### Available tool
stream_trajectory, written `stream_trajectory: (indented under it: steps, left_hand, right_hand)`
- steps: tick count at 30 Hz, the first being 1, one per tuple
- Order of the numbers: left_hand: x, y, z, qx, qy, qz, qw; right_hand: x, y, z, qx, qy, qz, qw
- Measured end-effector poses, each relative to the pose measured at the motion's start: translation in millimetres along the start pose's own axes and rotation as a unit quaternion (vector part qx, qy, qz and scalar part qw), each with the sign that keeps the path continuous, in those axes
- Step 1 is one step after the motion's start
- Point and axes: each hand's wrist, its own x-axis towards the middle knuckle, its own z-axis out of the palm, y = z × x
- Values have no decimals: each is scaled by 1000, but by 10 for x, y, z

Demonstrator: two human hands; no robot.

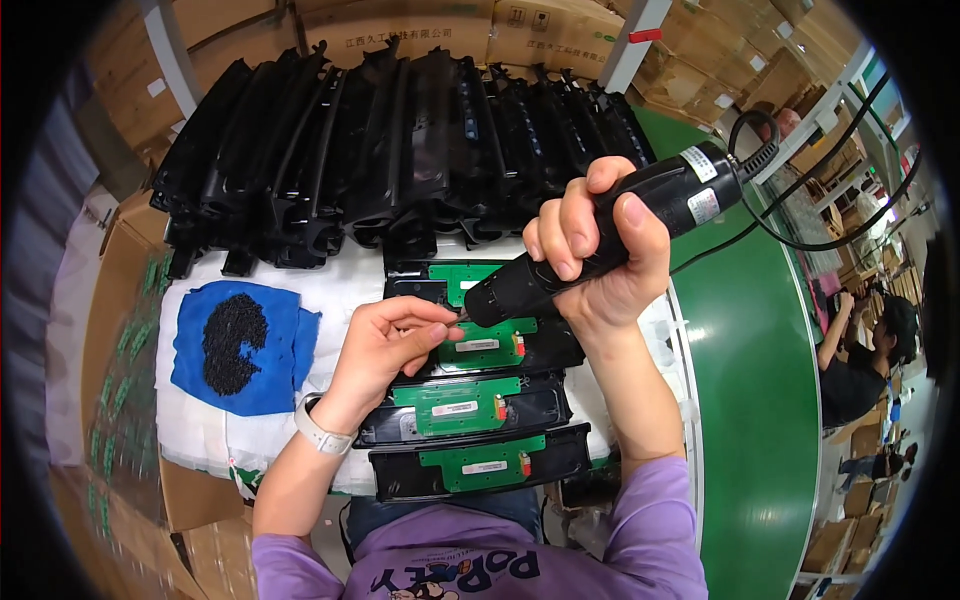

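Observation:
My right hand [612, 245] is wrapped round a black electric screwdriver [682, 192], tilted with its nose down to the left. My left hand [380, 345] pinches thumb and fingers together at the screwdriver's tip; whatever small thing lies between them is too small to make out. Below the tip, several black plastic housings [400, 478] lie in a column toward me, each bearing a green circuit board [470, 345] with a white label. To the left of my left hand, a pile of small black screws [232, 345] rests on a blue cloth [285, 375].
Many black plastic housings [370, 150] are stacked in a row at the back. Cardboard boxes [420, 40] stand behind them. A black cable [800, 240] trails off right from the screwdriver. Green boards in clear sheeting [125, 360] lie left. Another person [865, 360] works far right.

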Motion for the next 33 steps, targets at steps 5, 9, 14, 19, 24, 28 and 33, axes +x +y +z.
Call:
stream_trajectory:
  steps: [5, 9, 14, 19, 24, 28, 33]
  left_hand:
    - [1, -2, -6, 38, 10, -1, 999]
    - [-11, -40, -11, 8, 6, -13, 1000]
    - [19, -98, 52, 21, 139, 20, 990]
    - [41, -119, -68, -164, 90, 56, 981]
    - [39, -43, 54, -169, 94, 67, 979]
    - [30, -73, 34, -141, 105, 55, 983]
    - [48, -129, 13, -102, 97, 22, 990]
  right_hand:
    - [-23, 27, 23, -3, 16, 10, 1000]
    - [-25, 42, 37, -16, 74, 22, 997]
    - [29, -10, -81, -64, 74, 107, 989]
    - [-12, 56, -145, -233, 16, 132, 963]
    - [-8, 128, -214, -272, 8, 139, 952]
    - [-13, 160, -213, -266, 12, 131, 955]
    - [-38, 212, -200, -280, 7, 147, 949]
